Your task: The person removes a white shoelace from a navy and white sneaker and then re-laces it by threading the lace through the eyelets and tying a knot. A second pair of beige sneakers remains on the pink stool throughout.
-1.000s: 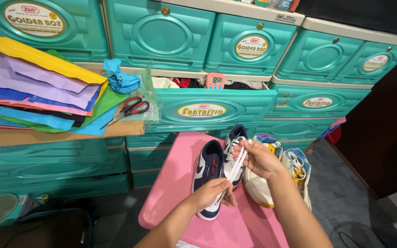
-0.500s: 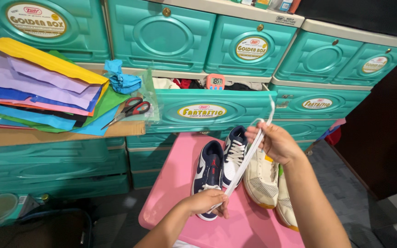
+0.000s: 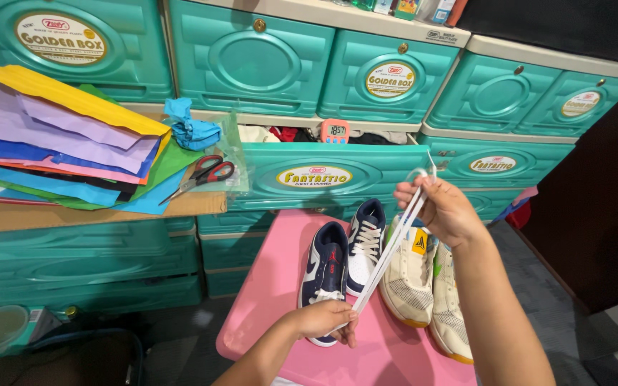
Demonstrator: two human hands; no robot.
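While the left hand (image 3: 323,318) pinches the near end of the white shoelace (image 3: 388,250), the right hand (image 3: 443,211) grips its far end; the lace runs taut diagonally above the navy shoes (image 3: 327,261).

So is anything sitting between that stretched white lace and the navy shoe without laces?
Nothing visible does. The white lace runs taut from the left hand to the right hand, directly above the navy shoe.

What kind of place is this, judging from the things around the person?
Probably a room in a home, used for storage and crafts. Teal plastic drawer chests line the wall, one open drawer holds clothes, and coloured paper sheets with scissors lie on a board. Shoes sit on a pink table.
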